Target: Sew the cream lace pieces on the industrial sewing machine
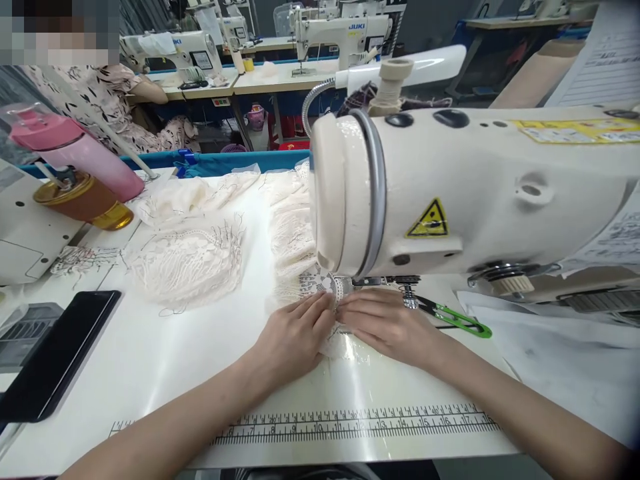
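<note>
White lace fabric (325,285) lies under the head of a sewing machine (345,193); its needle area is hidden behind the machine head. My left hand (295,330) presses on the lace from the left, fingers bunched together on its edge. From the right, my right hand (387,323) holds the same lace, its fingers close together and their tips almost touching the left hand's. Green-handled thread snips (463,321) lie just beyond my right hand. Behind the lace, a gathered strip of cream fabric (290,230) runs back along the table.
Left of the machine sits a pile of cream lace pieces (185,263) with loose threads. A black phone (60,353), a pink bottle (80,150) and an amber cup (85,200) stand or lie further left. A ruler strip (340,427) marks the front edge. A person (115,100) sits beyond.
</note>
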Motion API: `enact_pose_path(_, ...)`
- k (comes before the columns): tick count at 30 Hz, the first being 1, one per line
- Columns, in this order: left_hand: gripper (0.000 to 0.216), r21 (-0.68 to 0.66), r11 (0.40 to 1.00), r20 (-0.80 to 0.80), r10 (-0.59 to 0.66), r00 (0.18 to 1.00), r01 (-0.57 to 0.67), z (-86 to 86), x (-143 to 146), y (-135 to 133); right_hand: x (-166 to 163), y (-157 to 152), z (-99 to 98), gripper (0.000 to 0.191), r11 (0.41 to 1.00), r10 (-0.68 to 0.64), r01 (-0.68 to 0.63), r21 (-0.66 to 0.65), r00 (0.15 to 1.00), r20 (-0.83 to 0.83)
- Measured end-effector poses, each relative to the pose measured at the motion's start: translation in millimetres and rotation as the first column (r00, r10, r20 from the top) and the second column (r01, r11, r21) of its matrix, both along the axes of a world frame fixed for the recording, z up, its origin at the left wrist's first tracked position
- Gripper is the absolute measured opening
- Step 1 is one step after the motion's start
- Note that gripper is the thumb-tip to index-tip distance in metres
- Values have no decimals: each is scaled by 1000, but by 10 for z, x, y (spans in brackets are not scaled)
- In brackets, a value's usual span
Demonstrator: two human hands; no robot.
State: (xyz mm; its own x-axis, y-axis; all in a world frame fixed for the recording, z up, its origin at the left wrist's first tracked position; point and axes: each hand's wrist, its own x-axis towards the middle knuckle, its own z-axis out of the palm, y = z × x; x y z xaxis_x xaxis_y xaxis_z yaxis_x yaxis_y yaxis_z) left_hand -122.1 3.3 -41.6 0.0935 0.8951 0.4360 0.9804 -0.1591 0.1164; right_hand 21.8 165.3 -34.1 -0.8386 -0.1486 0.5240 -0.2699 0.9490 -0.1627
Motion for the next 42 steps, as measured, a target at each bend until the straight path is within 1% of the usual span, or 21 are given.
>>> enact_pose_path(4, 41, -1, 1000, 21, 28, 999, -28, -8, -33, 3, -49, -67, 7, 18, 999, 9, -8, 32, 1000, -28)
enact_pose_path(8, 44, 5, 999, 21, 54, 998, -54, -17, -52, 15, -59, -83, -41, 20, 999, 1, 0, 33, 1000, -27)
enact_pose_path(11, 50, -9, 997, 18, 80, 997, -80, -25, -61, 17, -62, -83, -89, 20, 1000, -22, 24, 17, 998, -65)
enact_pose_path(15, 48, -18, 994, 5, 104, 995, -104, -23, -59, 30, -61, -86, -126, 20, 998, -64, 65, 8, 996, -69)
enact_pose_path(19, 38, 7, 993, -4, 116, 993, -116, -13, -45, 56, -40, -83, -105, 21, 993, -107, 108, 38, 994, -21)
enact_pose_path(22, 33, 19, 993, -28, 121, 992, -120, -8, -32, 68, -27, -71, -73, 23, 987, -142, 145, 74, 989, -42)
enact_pose_path(30, 38, 7, 994, -88, 107, 990, -107, 4, -22, 77, -49, -4, -36, 25, 979, -145, 155, 135, 986, -83)
enact_pose_path(35, 39, 0, 995, -117, 103, 988, -104, -2, -18, 79, -34, 41, -41, 25, 974, -165, 175, 147, 983, -79)
enact_pose_path(38, 41, -18, 995, -121, 100, 988, -103, -4, -8, 79, -5, 35, -53, 22, 953, -226, 234, 195, 972, -63)
enact_pose_path(42, 40, -26, 994, -137, 98, 986, -102, 1, 1, 83, 31, 0, -38, 20, 892, -360, 362, 269, 931, -61)
